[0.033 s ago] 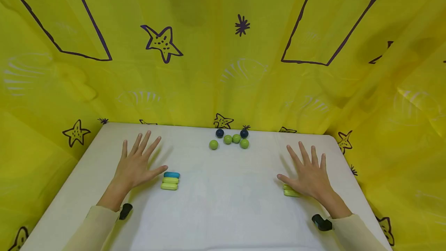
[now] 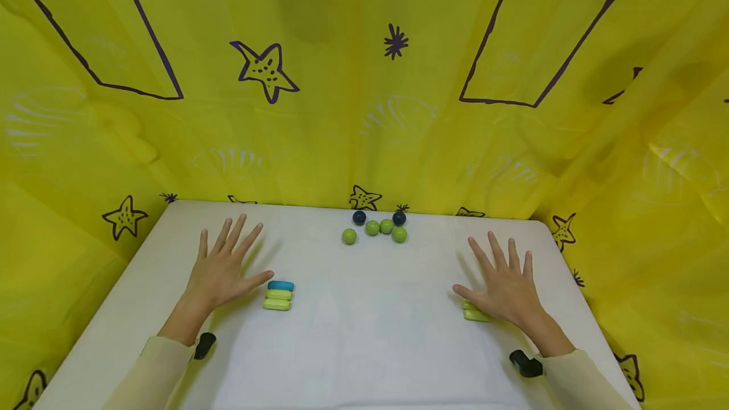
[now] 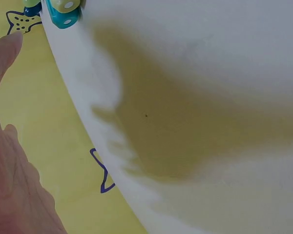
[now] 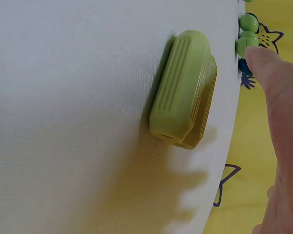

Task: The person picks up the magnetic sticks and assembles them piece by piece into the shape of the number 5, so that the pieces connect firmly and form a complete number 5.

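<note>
My left hand hovers over the left part of the table with fingers spread, its shadow falling on the cloth. Just right of its thumb tip lie a blue bar and two yellow-green bars, side by side in a row. On the right, my right hand is also spread and holds nothing. Beneath its thumb are yellow-green bars, partly hidden by the hand in the head view. The right wrist view shows two of these ribbed plastic bars lying against each other.
Near the table's far edge sit several green balls and two dark blue balls. The white tabletop is bordered at the back and sides by a yellow curtain with drawn stars. A black strap piece hangs under the right wrist.
</note>
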{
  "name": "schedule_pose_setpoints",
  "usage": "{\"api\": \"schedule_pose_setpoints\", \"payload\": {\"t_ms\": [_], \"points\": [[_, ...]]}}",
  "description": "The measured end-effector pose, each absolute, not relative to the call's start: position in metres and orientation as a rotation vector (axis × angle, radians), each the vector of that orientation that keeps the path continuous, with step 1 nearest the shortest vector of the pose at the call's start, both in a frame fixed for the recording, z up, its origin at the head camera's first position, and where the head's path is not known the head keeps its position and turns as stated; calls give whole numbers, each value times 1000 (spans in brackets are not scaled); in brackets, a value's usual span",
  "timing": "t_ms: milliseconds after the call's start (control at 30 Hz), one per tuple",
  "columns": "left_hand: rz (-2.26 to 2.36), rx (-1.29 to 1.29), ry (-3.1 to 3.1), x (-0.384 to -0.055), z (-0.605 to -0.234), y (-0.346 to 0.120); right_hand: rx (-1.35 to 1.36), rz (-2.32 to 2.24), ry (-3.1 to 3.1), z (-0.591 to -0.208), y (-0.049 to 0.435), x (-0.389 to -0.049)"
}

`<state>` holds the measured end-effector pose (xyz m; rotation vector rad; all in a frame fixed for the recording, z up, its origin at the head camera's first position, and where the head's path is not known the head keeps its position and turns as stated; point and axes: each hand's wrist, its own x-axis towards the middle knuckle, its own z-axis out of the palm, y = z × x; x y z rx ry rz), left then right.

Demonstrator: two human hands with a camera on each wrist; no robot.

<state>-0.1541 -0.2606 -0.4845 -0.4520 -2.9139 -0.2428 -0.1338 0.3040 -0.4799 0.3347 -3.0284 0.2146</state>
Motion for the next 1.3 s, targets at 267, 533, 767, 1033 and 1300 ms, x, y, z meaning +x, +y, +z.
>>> {"api": "schedule_pose_setpoints", "payload": {"t_ms": [267, 533, 767, 1033, 1300], "points": [[-239, -455, -2917, -150, -482, -260, 371, 227, -2988, -478, 303, -139], [-227, -490, -2922, -150, -479, -256, 382, 230, -3000, -475, 297, -149], [-195, -487, -2953, -149, -479, -254, 402, 244, -3029, -475, 291, -155], [-204, -519, -2950, -152, -478, -252, 405, 239, -3028, -477, 287, -159], [-285, -587, -2919, -157, -476, -252, 487, 252, -3003, -469, 272, -170]]}}
